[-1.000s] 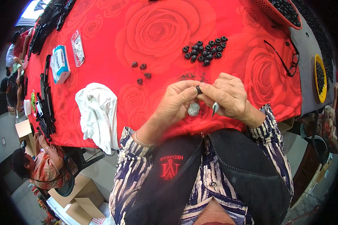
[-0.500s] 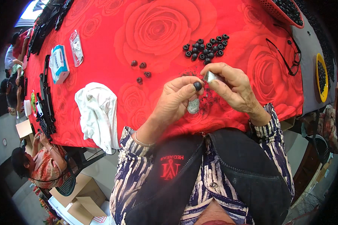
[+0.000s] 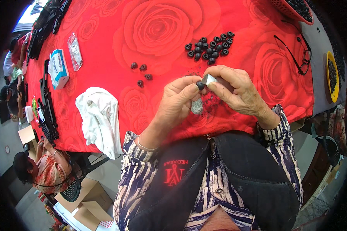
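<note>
My left hand (image 3: 176, 96) pinches a small round black part (image 3: 200, 85) between thumb and fingers. Closed around a short, flat silvery blade (image 3: 208, 79), my right hand (image 3: 237, 90) holds its edge against that part. Below my left fingertips, a speckled grey oblong piece (image 3: 197, 107) shows, partly covered by the hand; I cannot tell what it rests on. Dark shavings (image 3: 212, 101) are scattered on the red rose-patterned tablecloth (image 3: 158, 50) beneath my hands. Beyond them lies a pile of similar black parts (image 3: 213, 51), with several more (image 3: 148, 77) set apart to the left.
A white cloth (image 3: 99, 119) lies left of my hands, with a tissue pack (image 3: 59, 69) behind it. Eyeglasses (image 3: 304, 65), a red basket (image 3: 281, 9) and a yellow bowl (image 3: 336, 77) are on the right. Another person (image 3: 52, 169) sits at the left edge.
The blade in my right hand has come against the black part, and the part has tilted in my left fingers. The view has shifted slightly.
</note>
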Action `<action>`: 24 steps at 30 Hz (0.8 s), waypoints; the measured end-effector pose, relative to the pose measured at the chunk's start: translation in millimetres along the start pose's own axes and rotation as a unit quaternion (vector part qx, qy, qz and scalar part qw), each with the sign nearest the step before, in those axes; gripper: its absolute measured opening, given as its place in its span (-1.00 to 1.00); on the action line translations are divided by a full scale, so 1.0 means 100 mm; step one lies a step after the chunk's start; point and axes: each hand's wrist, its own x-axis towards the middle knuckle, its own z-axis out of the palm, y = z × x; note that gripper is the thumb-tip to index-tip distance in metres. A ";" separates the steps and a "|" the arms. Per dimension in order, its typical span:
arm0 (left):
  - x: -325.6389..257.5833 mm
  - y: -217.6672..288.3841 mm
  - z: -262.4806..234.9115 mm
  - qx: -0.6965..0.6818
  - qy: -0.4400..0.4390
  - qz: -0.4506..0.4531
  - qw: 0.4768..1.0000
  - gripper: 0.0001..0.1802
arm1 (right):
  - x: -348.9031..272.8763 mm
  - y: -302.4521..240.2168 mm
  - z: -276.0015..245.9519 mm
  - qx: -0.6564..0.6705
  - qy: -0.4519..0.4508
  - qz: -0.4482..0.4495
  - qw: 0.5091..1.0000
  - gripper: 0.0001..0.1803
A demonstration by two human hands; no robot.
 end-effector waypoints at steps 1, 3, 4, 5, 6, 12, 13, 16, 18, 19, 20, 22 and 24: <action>0.00 0.00 0.00 -0.001 0.000 -0.001 1.000 -0.77 | 0.00 0.01 0.00 0.008 -0.002 -0.001 1.000 -0.80; 0.00 0.02 0.01 -0.028 -0.023 -0.006 0.999 -0.76 | 0.00 0.01 0.01 0.017 -0.007 -0.002 1.000 -0.79; -0.01 0.02 0.02 -0.028 -0.021 -0.006 0.999 -0.76 | 0.00 0.00 0.01 0.016 -0.004 -0.004 1.000 -0.79; -0.01 0.01 0.03 -0.016 -0.005 0.000 1.000 -0.76 | 0.01 0.00 0.01 0.014 -0.001 -0.005 1.000 -0.79; -0.01 0.00 0.04 -0.004 0.012 0.006 1.000 -0.75 | 0.01 -0.01 0.01 0.014 -0.002 -0.004 1.000 -0.79; 0.00 -0.01 -0.01 -0.025 0.001 -0.007 1.000 -0.76 | 0.01 -0.01 0.00 -0.004 0.000 0.016 1.000 -0.79; 0.00 -0.01 0.00 -0.025 0.002 -0.006 1.000 -0.76 | 0.01 0.00 0.00 -0.007 0.001 0.014 1.000 -0.79; 0.00 -0.01 0.05 -0.025 0.033 0.001 0.999 -0.76 | 0.02 -0.01 -0.01 -0.005 -0.003 0.021 1.000 -0.78; 0.00 -0.01 0.04 -0.033 0.034 -0.021 0.999 -0.77 | 0.02 -0.01 -0.01 -0.002 -0.008 0.032 0.999 -0.78; 0.00 -0.01 0.04 -0.033 0.034 -0.021 0.999 -0.77 | 0.02 0.00 -0.01 -0.003 -0.012 0.035 0.999 -0.79; 0.00 -0.01 0.05 -0.035 0.037 -0.022 0.998 -0.77 | 0.02 0.00 -0.01 -0.004 -0.016 0.038 0.999 -0.79; 0.01 -0.01 0.04 -0.037 0.040 -0.023 0.998 -0.77 | 0.02 0.01 -0.01 -0.001 -0.018 0.042 0.999 -0.79; 0.01 -0.02 0.02 -0.017 0.033 -0.003 0.999 -0.77 | 0.02 0.01 -0.01 0.004 -0.019 0.044 0.999 -0.80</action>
